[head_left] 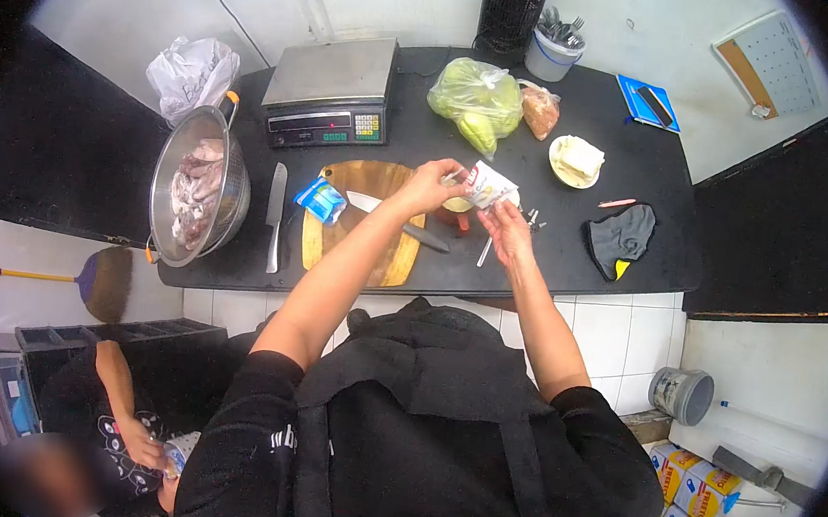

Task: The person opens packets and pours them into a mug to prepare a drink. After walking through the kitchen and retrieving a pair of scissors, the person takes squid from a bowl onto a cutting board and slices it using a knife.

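Note:
Between my hands, above the black table, is a small white packet (493, 186) with a red mark and print. My left hand (429, 188) pinches its left end, and my right hand (508, 231) grips its lower right edge. Partly hidden beneath them is a pale bowl or cup (457, 205) beside something reddish. Left of my hands, a wooden cutting board (399, 257) bears a dark-handled knife (423, 237) and a blue packet (320, 201). Near my right hand lie a thin white stick (485, 251) and small white pieces (534, 219).
A colander of raw meat (195, 193) and a long knife (275, 214) are at left. Behind stand a scale (329, 96), bagged green vegetables (475, 98) and a cutlery bucket (552, 56). Rightward are a bowl with a white block (575, 161) and dark cloth (620, 238). Another person (128, 430) is lower left.

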A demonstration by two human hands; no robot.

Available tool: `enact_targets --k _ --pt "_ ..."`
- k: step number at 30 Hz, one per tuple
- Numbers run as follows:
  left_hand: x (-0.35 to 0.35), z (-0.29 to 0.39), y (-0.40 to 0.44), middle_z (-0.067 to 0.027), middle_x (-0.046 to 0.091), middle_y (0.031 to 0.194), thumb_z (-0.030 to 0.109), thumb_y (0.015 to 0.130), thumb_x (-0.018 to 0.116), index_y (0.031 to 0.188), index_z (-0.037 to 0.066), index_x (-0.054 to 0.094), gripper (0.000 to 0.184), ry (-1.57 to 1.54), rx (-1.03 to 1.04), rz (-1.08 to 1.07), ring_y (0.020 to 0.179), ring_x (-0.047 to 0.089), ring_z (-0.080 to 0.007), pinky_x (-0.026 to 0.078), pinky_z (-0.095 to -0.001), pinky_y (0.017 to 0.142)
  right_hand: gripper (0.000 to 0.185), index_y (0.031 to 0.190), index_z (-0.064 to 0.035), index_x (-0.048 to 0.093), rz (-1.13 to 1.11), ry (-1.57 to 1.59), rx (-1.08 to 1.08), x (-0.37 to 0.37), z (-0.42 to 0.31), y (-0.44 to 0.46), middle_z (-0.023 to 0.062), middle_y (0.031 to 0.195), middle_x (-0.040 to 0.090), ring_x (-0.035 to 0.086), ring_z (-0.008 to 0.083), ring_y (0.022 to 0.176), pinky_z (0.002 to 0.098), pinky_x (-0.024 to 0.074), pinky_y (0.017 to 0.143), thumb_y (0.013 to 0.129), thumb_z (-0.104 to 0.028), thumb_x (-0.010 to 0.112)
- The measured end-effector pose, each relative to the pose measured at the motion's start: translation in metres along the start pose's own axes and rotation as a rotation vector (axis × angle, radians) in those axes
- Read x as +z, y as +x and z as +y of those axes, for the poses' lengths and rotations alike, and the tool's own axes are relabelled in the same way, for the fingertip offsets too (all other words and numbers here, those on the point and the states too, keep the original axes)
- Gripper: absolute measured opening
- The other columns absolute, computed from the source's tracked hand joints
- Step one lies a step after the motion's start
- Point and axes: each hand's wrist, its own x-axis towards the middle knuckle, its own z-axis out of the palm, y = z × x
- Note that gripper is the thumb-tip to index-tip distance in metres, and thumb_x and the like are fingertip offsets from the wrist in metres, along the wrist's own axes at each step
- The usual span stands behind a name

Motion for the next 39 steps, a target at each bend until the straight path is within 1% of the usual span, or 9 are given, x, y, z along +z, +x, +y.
enact_targets --k 4,11,13,15,16,20,22,32,39 --pt "0.000 -0.004 0.004 -0.0124 0.067 0.101 0.020 0.079 0.070 0.109 0.011 0.067 0.031 0.081 -0.020 0.163 0.100 0.063 -0.0292 0.048 -0.0380 0.088 0.029 0.122 -0.0013 0.054 0.045 -0.106 -0.031 -0.006 -0.006 0.001 0.0075 0.117 0.059 0.058 0.0177 0.104 0.0357 0.0505 0.090 0.095 -0.011 0.053" --pt "0.004 -0.027 0.008 -0.0095 0.065 0.110 0.020 0.082 0.066 0.109 0.013 0.068 0.029 0.290 0.138 0.162 0.107 0.059 -0.0281 0.045 -0.0371 0.093 0.026 0.113 -0.0003 0.064 0.146 -0.578 -0.193 -0.009 -0.003 0.019 0.0085 0.104 0.066 0.063 0.0183 0.091 0.0301 0.0518 0.079 0.091 -0.014 0.059" --pt "0.007 -0.034 0.009 -0.0097 0.065 0.113 0.021 0.082 0.064 0.110 0.014 0.068 0.029 0.274 0.039 0.100 0.106 0.059 -0.0294 0.045 -0.0378 0.093 0.025 0.111 -0.0024 0.066 0.142 -0.722 -0.236 -0.001 -0.009 0.019 0.0101 0.101 0.068 0.065 0.0199 0.089 0.0298 0.0511 0.078 0.090 -0.014 0.060" --pt "0.009 -0.041 0.007 -0.0110 0.065 0.113 0.022 0.082 0.065 0.110 0.013 0.068 0.029 0.270 0.016 0.107 0.105 0.060 -0.0304 0.046 -0.0383 0.092 0.022 0.107 -0.0078 0.069 0.128 -1.215 -0.496 0.020 -0.024 0.012 0.0155 0.097 0.068 0.066 0.0262 0.088 0.0328 0.0499 0.077 0.087 -0.015 0.062" --pt "0.008 -0.043 0.005 -0.0123 0.065 0.112 0.023 0.082 0.065 0.110 0.013 0.068 0.030 0.271 -0.007 0.117 0.104 0.060 -0.0314 0.046 -0.0388 0.091 0.022 0.106 -0.0102 0.069 0.103 -1.258 -0.559 0.030 -0.028 0.009 0.0191 0.097 0.066 0.064 0.0326 0.089 0.0371 0.0491 0.078 0.086 -0.014 0.061" --pt "0.008 -0.053 0.000 -0.0148 0.066 0.108 0.023 0.082 0.065 0.110 0.012 0.068 0.030 0.261 -0.101 0.085 0.102 0.061 -0.0328 0.047 -0.0400 0.089 0.022 0.107 -0.0084 0.069 0.037 -1.402 -0.602 0.049 -0.036 0.013 0.0168 0.096 0.067 0.065 0.0307 0.088 0.0354 0.0495 0.080 0.087 -0.013 0.060" --pt "0.008 -0.058 -0.004 -0.0164 0.066 0.105 0.023 0.082 0.065 0.110 0.012 0.068 0.030 0.277 -0.147 0.083 0.101 0.061 -0.0333 0.047 -0.0406 0.088 0.022 0.105 -0.0079 0.069 -0.041 -1.520 -0.625 0.057 -0.037 0.017 0.0184 0.094 0.066 0.064 0.0346 0.088 0.0374 0.0494 0.080 0.085 -0.010 0.059" --pt "0.003 -0.054 -0.006 -0.0175 0.066 0.102 0.026 0.082 0.066 0.106 0.010 0.069 0.029 0.223 -0.098 0.234 0.097 0.063 -0.0340 0.049 -0.0410 0.084 0.024 0.105 -0.0057 0.068 -0.199 -1.560 -0.600 0.064 -0.051 0.031 0.0194 0.096 0.065 0.063 0.0353 0.090 0.0395 0.0489 0.080 0.084 -0.008 0.057" --pt "0.006 -0.043 -0.009 -0.0195 0.067 0.093 0.029 0.081 0.066 0.102 0.010 0.070 0.028 0.283 -0.134 0.329 0.089 0.064 -0.0358 0.050 -0.0434 0.077 0.029 0.114 -0.0084 0.065 -0.071 -1.334 -0.427 0.069 -0.074 0.011 0.0175 0.107 0.065 0.064 0.0329 0.094 0.0357 0.0494 0.084 0.085 -0.012 0.060"
